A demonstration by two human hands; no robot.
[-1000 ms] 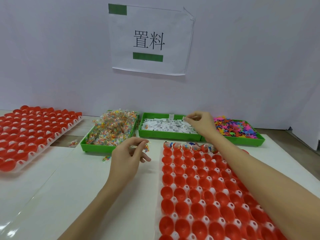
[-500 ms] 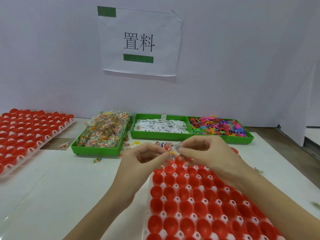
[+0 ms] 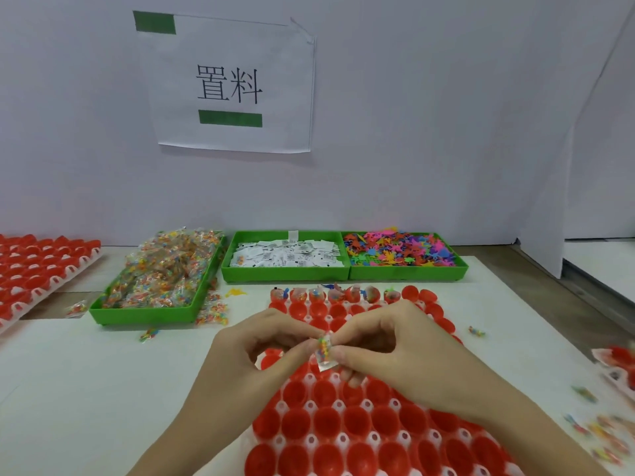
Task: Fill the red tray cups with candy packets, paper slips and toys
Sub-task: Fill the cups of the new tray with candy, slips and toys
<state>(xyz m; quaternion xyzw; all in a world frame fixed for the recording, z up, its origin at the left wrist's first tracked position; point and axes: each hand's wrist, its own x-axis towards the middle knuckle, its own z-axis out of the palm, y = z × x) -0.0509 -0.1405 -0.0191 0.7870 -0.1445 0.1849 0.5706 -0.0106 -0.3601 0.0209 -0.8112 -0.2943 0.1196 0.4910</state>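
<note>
Red tray cups (image 3: 343, 427) lay under both hands. The left hand (image 3: 254, 359) and right hand (image 3: 405, 355) pinched one candy packet (image 3: 324, 350), perhaps with a paper slip. White table (image 3: 86, 389) lay open leftward.

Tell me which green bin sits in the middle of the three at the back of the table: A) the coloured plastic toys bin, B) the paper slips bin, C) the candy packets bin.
B: the paper slips bin stands between the candy packets bin on the left and the toys bin on the right, its side touching the toys bin.
</note>
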